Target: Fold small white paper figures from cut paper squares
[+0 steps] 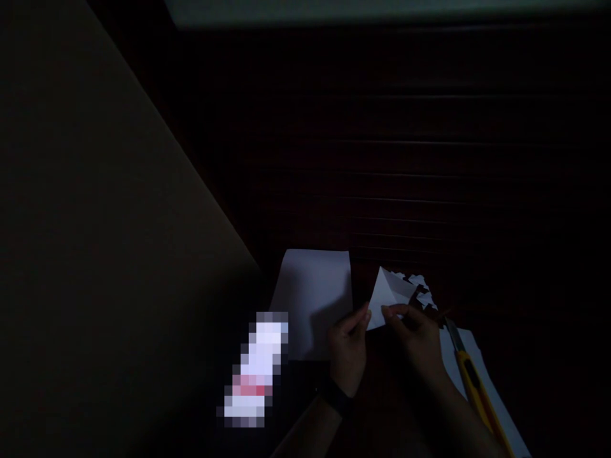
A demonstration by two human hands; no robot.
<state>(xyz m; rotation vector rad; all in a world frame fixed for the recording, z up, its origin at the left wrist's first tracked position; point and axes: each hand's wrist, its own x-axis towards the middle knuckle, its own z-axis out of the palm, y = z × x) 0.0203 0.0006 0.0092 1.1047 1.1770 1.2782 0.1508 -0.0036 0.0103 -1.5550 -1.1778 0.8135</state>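
Note:
Between my two hands is a small folded piece of white paper (382, 294), with a pointed top and crease lines across it. My left hand (350, 346), with a dark band at the wrist, pinches its lower left edge. On the front of the same paper, near its lower middle, the fingers of my right hand (417, 340) are pressed together. A larger white sheet (312, 299) lies to the left, partly in shadow and partly behind my left hand. The light is dim, so fine folds are hard to make out.
A yellow box cutter (472, 385), blade out, rests on white paper (496, 401) right of my right forearm. Several torn paper scraps (422, 292) lie behind my right hand. A bright, pixelated object (255, 369) is at lower left. A pale wall-like surface (119, 222) rises on the left.

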